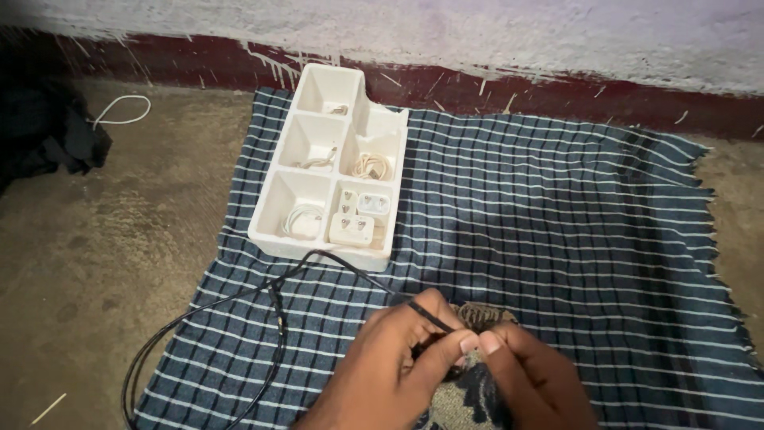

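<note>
Seen from above, 2 bare hands close together at the bottom edge, over a blue cloth with thin white stripes (557,231) spread on a bare concrete floor (103,239). Left hand (390,362) curled narrow, thumb and forefinger pinched on a thin black cable (239,299) just where it crosses the knuckles. Right hand (537,374) likewise curled, thumb tip pressed against the left thumb, fingers closed around a small dark bundle (481,314) with a ribbed, brownish top that peeks out above both hands; hard to tell whether that bundle is more of the same cable or something else. From the pinch, cable running up and left toward the near wall of a white foam tray (274,239), touching or passing just in front of it, then sweeping down in a long double loop across the cloth's left edge and onto the floor. Tray well beyond the hands, upright on the cloth, split into 6 compartments: a coiled white cord (304,219) in the near left one, white plug adapters (358,216) in the near right one, a pale coiled cord (371,166) in the middle right, small white bits in the others, too small to make out. Off the cloth at upper left, a white looped cord (121,110) beside a heap of dark fabric (48,131). Behind everything, a wall (477,40) with a dark red base band.
</note>
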